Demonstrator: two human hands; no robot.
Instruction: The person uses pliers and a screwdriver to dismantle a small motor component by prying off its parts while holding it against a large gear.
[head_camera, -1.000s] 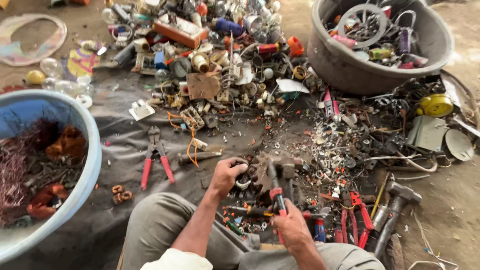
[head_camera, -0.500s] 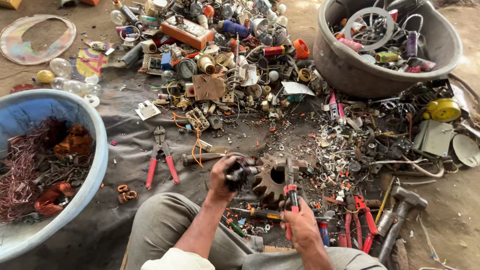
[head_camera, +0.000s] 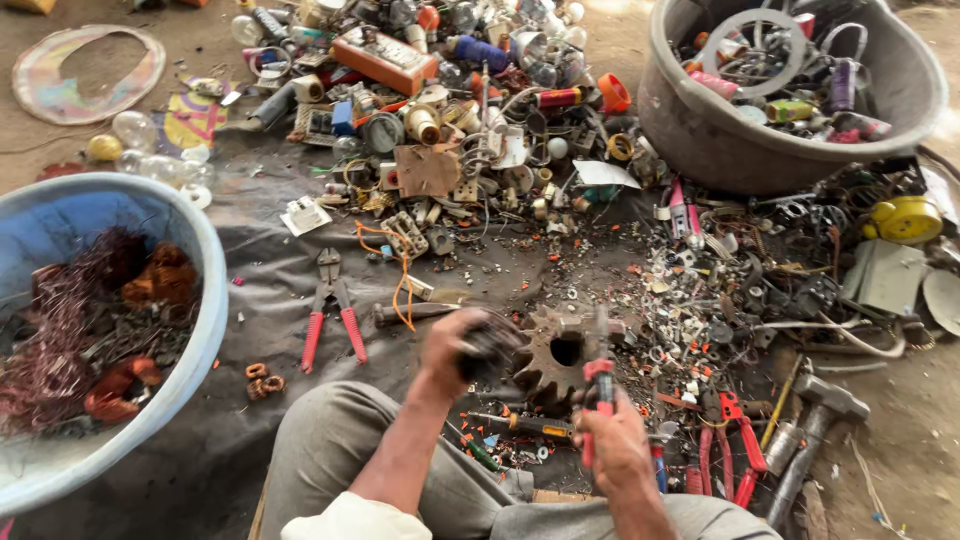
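Note:
My left hand (head_camera: 450, 350) grips a small dark metal part (head_camera: 487, 352), blurred by motion, just left of a rusty toothed gear (head_camera: 552, 362) lying on the grey cloth (head_camera: 260, 330). My right hand (head_camera: 612, 448) is closed around red-handled pliers (head_camera: 600, 385), their jaws pointing up beside the gear's right edge. Both forearms reach out above my knees. A dark screwdriver (head_camera: 515, 424) lies between my hands on the cloth.
A blue basin (head_camera: 205, 260) with copper wire stands at left. A grey tub (head_camera: 700, 130) of scrap sits at back right. Red-handled cutters (head_camera: 333, 305) lie left of my hands; a hammer (head_camera: 815, 420) and more red pliers (head_camera: 725, 440) lie right. Mixed scrap covers the far cloth.
My left hand lifted the dark part and drew it left of the gear. My right hand brought the pliers upright by the gear's right side.

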